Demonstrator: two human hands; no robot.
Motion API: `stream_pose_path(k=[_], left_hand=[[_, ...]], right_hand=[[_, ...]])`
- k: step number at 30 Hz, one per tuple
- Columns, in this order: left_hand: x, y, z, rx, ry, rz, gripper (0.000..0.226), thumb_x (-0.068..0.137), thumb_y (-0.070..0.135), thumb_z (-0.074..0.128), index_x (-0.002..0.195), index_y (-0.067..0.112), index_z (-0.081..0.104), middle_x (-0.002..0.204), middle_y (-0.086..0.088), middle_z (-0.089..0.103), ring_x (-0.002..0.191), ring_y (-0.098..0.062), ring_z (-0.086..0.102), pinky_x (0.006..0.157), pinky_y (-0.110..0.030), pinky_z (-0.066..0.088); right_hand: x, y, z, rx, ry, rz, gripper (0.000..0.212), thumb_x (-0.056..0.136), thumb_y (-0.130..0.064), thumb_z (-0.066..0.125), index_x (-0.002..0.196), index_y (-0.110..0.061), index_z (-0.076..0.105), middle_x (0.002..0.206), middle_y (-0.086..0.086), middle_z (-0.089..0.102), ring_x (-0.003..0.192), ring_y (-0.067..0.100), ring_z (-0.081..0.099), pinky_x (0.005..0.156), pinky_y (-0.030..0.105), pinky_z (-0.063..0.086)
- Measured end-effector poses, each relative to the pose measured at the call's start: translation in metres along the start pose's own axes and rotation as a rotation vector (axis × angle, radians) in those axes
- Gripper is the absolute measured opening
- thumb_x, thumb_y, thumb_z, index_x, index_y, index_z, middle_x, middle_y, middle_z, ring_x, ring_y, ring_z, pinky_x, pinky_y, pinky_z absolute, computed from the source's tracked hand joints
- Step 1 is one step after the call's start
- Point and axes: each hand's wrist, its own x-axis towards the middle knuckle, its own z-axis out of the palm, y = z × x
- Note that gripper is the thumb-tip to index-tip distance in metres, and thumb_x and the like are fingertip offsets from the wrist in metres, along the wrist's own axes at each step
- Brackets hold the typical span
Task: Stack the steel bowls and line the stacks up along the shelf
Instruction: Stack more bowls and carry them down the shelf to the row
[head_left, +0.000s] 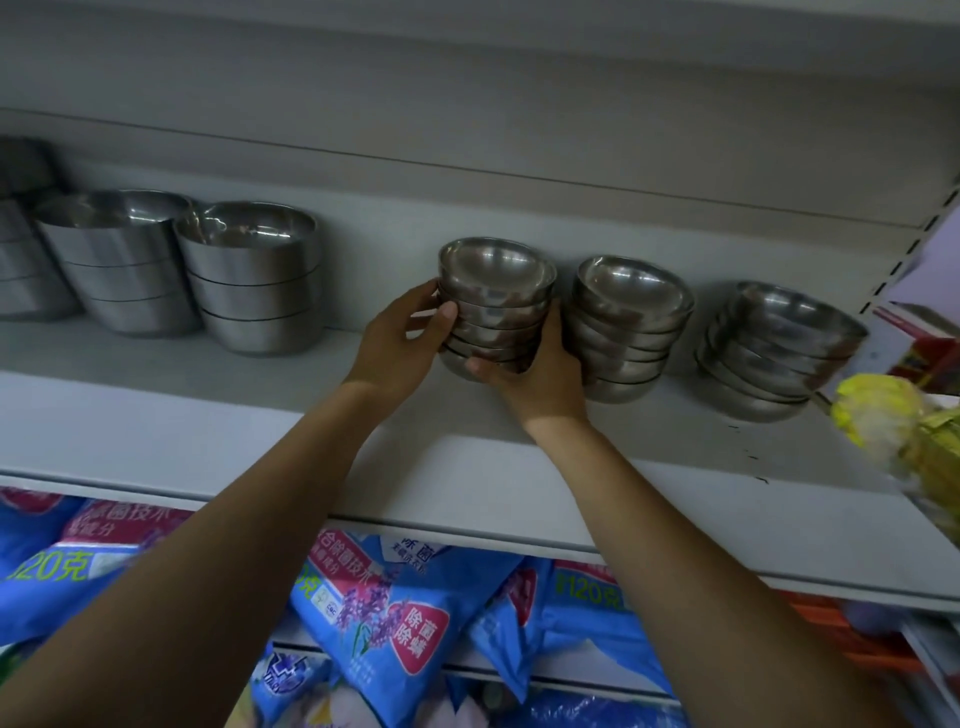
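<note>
Held stack: a pile of small steel bowls (496, 306), nested and open side up, sits in the middle of the shelf (467, 483), tipped a little toward the near side.
Left hand (395, 348): grips the left side of the held stack, with the thumb pressed on its near face and the fingers curled round the far side.
Right hand (540, 379): clasps the right side of the same stack low down, with the thumb laid across the bottom bowl; the fingers go round the far side, out of sight.
Stack base: hidden by the right hand, so I cannot tell whether it rests on the shelf.
Second stack (626, 327): same small bowls, just to the right of the held stack, close by the right hand.
Third stack (774, 348): further right, apart from the second, leaning.
Large bowls: two stacks (254, 286) (119, 260) of deeper steel bowls stand side by side at the left, well apart from the held stack; more show blurred at the left edge.
Lower shelf: blue bags (389, 613) with pink labels.
Right edge: a yellow packet (893, 431) and a red box (930, 358).
</note>
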Motion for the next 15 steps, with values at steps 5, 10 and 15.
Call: stream_pose_path(k=[5,10,15], left_hand=[[0.001,-0.002,0.001,-0.01,-0.026,-0.022,0.053,0.09,0.06,0.056,0.139,0.039,0.056,0.13,0.008,0.066,0.119,-0.013,0.063,0.102,-0.044,0.054],[0.007,-0.006,-0.001,-0.028,-0.056,-0.011,0.052,0.091,0.061,0.055,0.139,0.04,0.056,0.131,0.008,0.066,0.119,-0.012,0.063,0.102,-0.044,0.054],[0.01,-0.01,-0.001,-0.061,-0.076,-0.003,0.046,0.095,0.053,0.058,0.138,0.039,0.058,0.131,0.005,0.065,0.118,-0.012,0.064,0.102,-0.044,0.054]], right_hand=[[-0.001,-0.003,-0.001,-0.055,0.027,0.013,0.118,0.064,-0.042,0.094,0.157,-0.019,0.026,0.145,0.0,0.058,0.129,0.019,0.058,0.103,0.028,0.049],[-0.003,-0.005,-0.001,-0.102,0.06,0.034,0.115,0.063,-0.039,0.095,0.153,-0.013,0.029,0.143,0.005,0.059,0.126,0.022,0.06,0.094,0.023,0.048],[-0.003,-0.004,-0.004,-0.112,0.064,0.049,0.115,0.061,-0.044,0.095,0.153,-0.017,0.031,0.144,0.0,0.058,0.128,0.019,0.058,0.098,0.023,0.047]])
